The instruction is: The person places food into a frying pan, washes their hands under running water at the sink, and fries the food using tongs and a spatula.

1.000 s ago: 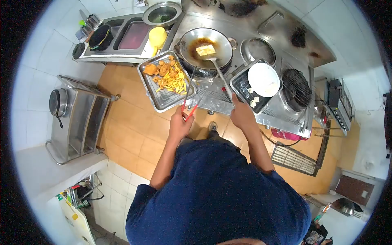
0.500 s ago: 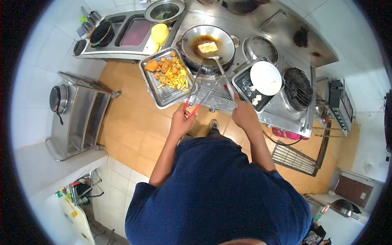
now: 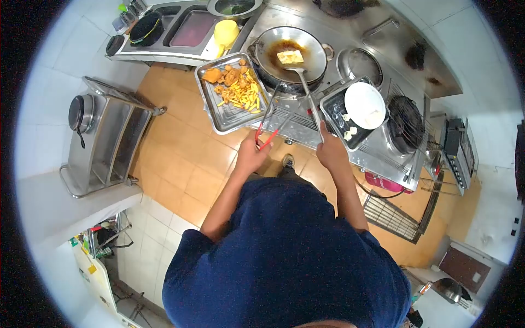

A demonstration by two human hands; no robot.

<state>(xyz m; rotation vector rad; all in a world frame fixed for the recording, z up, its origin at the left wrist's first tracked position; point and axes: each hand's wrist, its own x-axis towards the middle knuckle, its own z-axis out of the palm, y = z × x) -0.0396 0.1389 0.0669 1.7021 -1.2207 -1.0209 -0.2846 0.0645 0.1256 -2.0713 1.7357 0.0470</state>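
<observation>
One spatula, grasped in the right hand, points away from the person; its long axis crosses the near rim of the wok, blade inside beside one yellow slab. The left hand grips one pair of tongs, arms spread, aimed toward the wok. Two trays flank the wok: fries tray left; black tray, bearing one white bowl, right, near the spatula handle.

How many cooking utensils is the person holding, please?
2: what look like red-handled tongs in the left hand and a metal spatula in the right hand; none appears hidden.
</observation>
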